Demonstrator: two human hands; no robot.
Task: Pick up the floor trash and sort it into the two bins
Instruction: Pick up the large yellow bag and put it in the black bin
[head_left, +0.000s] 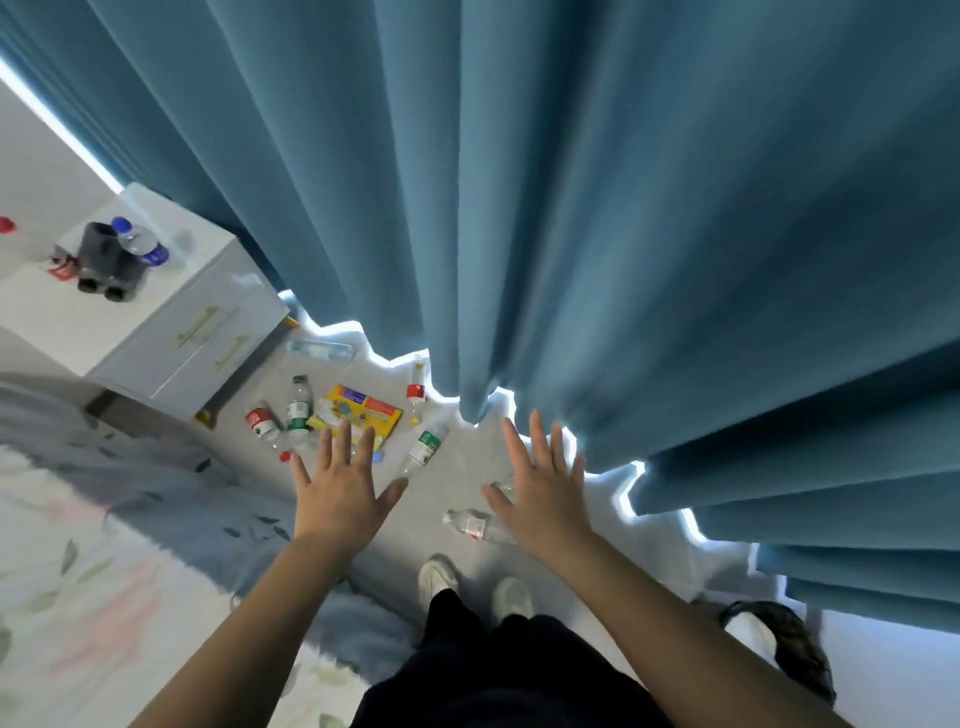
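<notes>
Trash lies scattered on the pale floor ahead of my feet. A yellow box (363, 410) sits in the middle, with a green-label bottle (298, 413) and a red-label bottle (264, 423) to its left. Another green-label bottle (425, 447) lies right of the box, and a red-label bottle (415, 391) rests by the curtain hem. A clear bottle (470, 525) lies near my shoes, and one more clear bottle (321, 350) is further back. My left hand (340, 488) and my right hand (540, 486) are held out above the floor, fingers spread, holding nothing. No bin is identifiable.
A tall blue curtain (623, 234) fills the right and top. A white nightstand (171, 332) with a blue-capped bottle (140, 241) and a dark object stands at left. A bed with floral bedding (93, 571) borders the left. A dark round thing (784, 644) sits at lower right.
</notes>
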